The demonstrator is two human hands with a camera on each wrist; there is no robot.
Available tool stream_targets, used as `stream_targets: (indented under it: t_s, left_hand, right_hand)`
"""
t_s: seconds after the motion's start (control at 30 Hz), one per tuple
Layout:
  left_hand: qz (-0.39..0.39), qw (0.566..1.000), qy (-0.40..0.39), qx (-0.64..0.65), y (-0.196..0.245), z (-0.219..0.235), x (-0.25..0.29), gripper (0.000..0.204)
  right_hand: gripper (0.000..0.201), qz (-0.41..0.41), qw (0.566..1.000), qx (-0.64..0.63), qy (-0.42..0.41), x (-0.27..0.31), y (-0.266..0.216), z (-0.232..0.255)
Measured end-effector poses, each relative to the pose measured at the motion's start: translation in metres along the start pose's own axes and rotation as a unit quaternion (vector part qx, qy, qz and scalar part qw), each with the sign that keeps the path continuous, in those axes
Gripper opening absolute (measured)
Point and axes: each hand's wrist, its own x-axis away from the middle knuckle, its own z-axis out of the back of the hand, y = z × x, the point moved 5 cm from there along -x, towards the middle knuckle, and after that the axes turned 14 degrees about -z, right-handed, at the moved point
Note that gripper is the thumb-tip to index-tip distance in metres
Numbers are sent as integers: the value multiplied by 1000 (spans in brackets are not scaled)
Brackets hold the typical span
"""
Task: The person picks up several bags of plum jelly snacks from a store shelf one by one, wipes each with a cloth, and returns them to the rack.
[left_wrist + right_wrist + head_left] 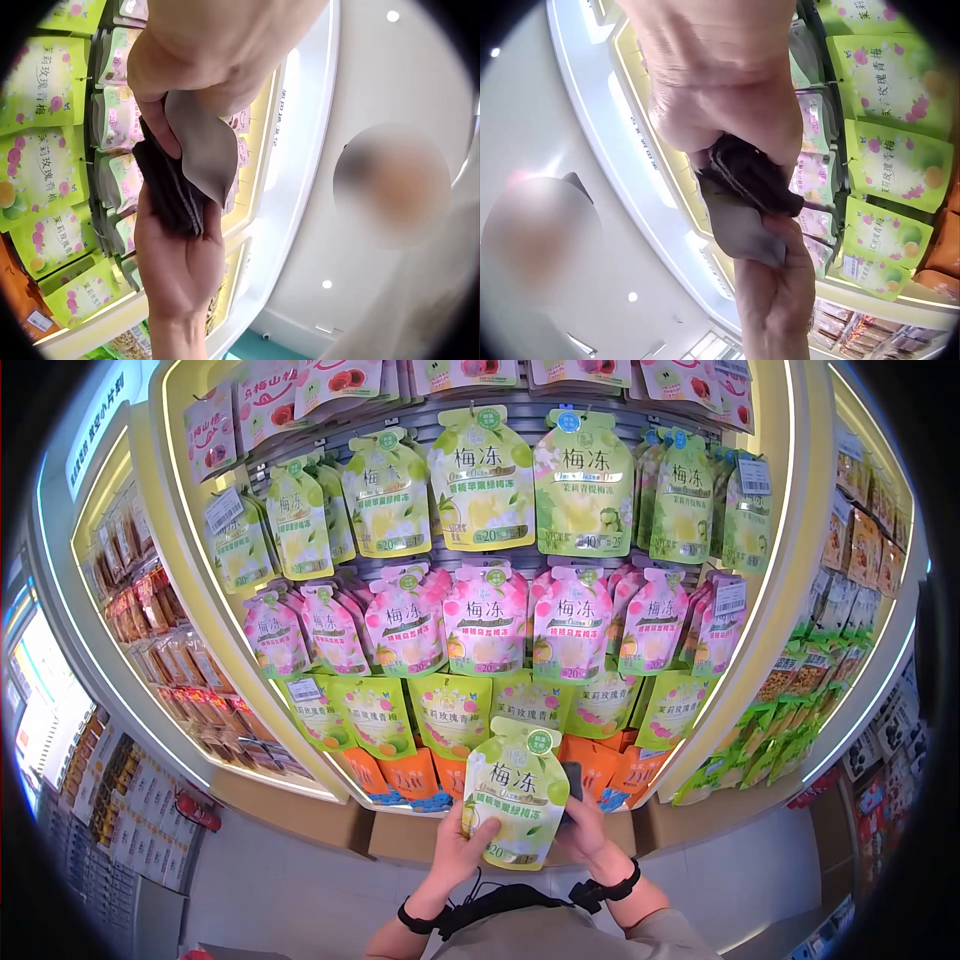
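A pale green jelly pouch [515, 785] with a spout-shaped top is held upright in front of the body in the head view. My left hand [462, 848] grips its lower left side, thumb across the printed front. In the left wrist view the pouch's plain grey side [199, 146] shows below that hand. My right hand [587, 832] is at the pouch's right edge and holds a dark folded item [754, 176] with a pale zip-like line along its edge. This item overlaps the pouch in both wrist views; its exact kind I cannot tell.
A lit display wall ahead carries hanging rows of green pouches [482, 480], pink pouches [487, 625], lime bags [450, 715] and orange bags [410, 775]. Side shelves hold more packets [780, 680]. A wooden base ledge [420, 838] runs beneath, and a red extinguisher [198, 812] stands left.
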Motion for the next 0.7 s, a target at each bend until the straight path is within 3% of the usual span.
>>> stream_targets:
  t_s: [0.03,0.2,0.37,0.4,0.43,0.57,0.6,0.63,0.67,0.7]
  left_hand:
    - [-2,1000,-21,-7,-1,-11,0,34]
    - [-82,992,41,-84,14,-15,-19,39]
    - [-145,978,116,-96,39,-4,-50,40]
    - [-145,977,128,-86,47,-2,-60,40]
    - [-144,977,131,-91,52,1,-69,40]
    - [-256,949,157,-101,96,13,-127,40]
    - [-270,944,153,-109,108,15,-146,39]
    - [-281,940,151,-118,120,19,-163,37]
    - [-287,940,147,-112,130,21,-181,37]
    - [-292,940,142,-106,139,24,-199,36]
  right_hand:
    - [48,11,999,-32,-40,-5,-8,0]
    - [46,-68,996,-3,-66,-19,-7,9]
    - [42,-113,992,16,-54,-7,23,63]
    - [41,-136,989,40,-41,-4,16,55]
    - [39,-73,922,378,26,14,-8,47]
    - [40,-59,943,325,48,25,9,72]
    - [40,-135,974,160,86,20,21,99]
    - [41,-210,970,-11,122,19,37,124]
    - [41,-214,969,-9,120,21,48,144]
    - [40,-163,977,-31,134,23,55,168]
